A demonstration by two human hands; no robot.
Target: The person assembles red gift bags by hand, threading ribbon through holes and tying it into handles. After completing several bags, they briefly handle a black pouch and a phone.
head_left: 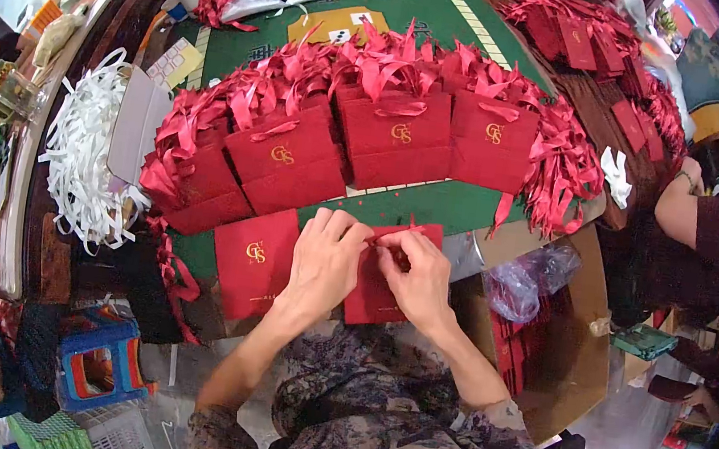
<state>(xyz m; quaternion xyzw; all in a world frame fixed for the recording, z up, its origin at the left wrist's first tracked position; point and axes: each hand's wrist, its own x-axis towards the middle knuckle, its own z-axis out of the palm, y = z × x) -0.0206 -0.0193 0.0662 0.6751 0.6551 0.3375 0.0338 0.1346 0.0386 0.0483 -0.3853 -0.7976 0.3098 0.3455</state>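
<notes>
My left hand point(325, 261) and my right hand point(417, 278) are both closed on a flat red paper gift bag point(365, 302) lying at the near edge of the green table point(442, 206). The fingertips of both hands pinch a red ribbon point(387, 237) at the bag's top edge. Another flat red bag with a gold logo point(254, 258) lies just left of my left hand. Behind my hands stand rows of finished red bags with ribbon handles point(393, 134).
A heap of white ribbon point(85, 159) lies at the left. A cardboard box point(574, 341) with a clear plastic wrapper point(527, 281) sits at the right. Another person's arm point(680, 206) rests at the far right beside more red bags point(597, 47). A blue stool point(100, 363) stands lower left.
</notes>
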